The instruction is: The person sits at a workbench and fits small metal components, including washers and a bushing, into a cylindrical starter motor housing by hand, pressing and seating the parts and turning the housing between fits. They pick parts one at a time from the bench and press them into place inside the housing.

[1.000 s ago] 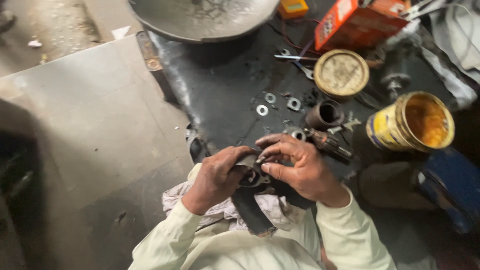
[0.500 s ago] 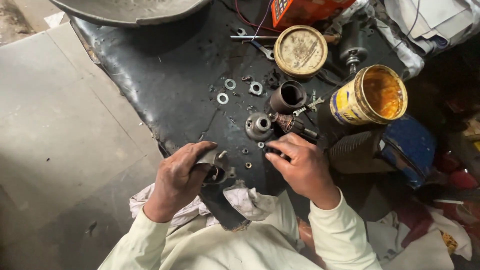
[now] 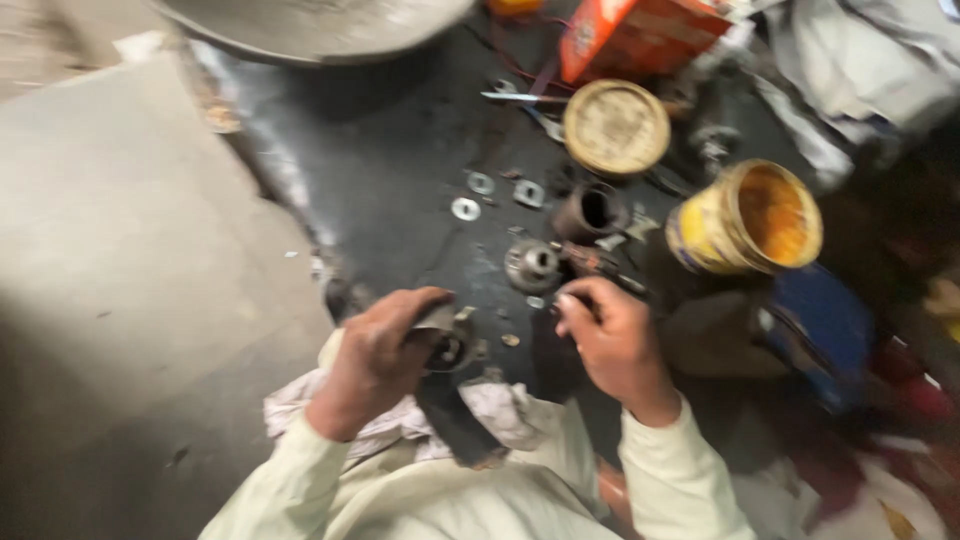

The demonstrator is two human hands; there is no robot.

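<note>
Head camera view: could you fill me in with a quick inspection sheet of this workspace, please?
Surface: black mat on a grey floor, greasy-looking.
Job's things: dark metal part with a ring-shaped opening; small round metal hub on the mat.
Clutter: washers, open yellow tin, round tin lid, dark metal sleeve, orange box, large metal basin, pale rag.
Hands: left hand grips the dark metal part; right hand is curled, fingertips near small bits on the mat; whether it holds anything is too blurred to tell.
Cables: thin wires near the orange box.
Surroundings: blurred cloth and a blue object at right.
</note>
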